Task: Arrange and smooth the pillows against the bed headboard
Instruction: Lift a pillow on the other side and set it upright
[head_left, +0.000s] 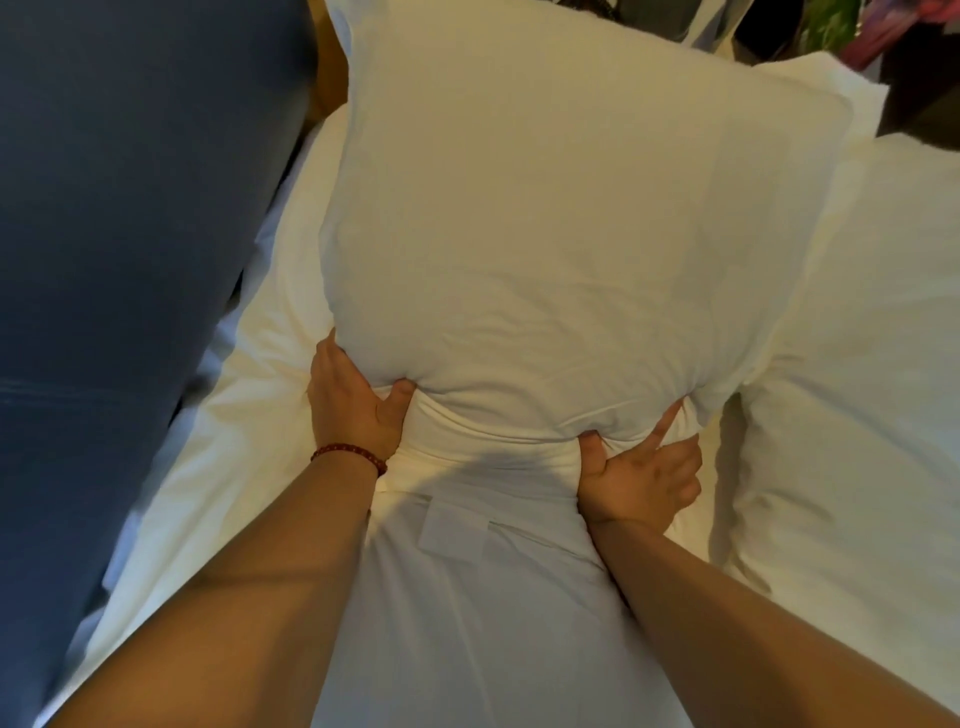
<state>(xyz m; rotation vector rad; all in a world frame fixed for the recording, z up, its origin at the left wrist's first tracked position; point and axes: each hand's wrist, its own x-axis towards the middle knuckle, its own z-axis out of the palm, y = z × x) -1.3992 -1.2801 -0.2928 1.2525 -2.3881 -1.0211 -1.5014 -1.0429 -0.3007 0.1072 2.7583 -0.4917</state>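
Pillows: one large white pillow fills the centre of the view, lying over a second white pillow that shows at its 9 o'clock edge. A further white pillow sits just beside it at 3 o'clock. Blue padded headboard runs along the 9 o'clock side. Left hand, with a red bead bracelet at the wrist, is clamped on the large pillow's near left corner, thumb pressed into the fabric. Right hand grips the near right corner, fingers spread, index finger extended. White bed sheet lies at 6 o'clock.
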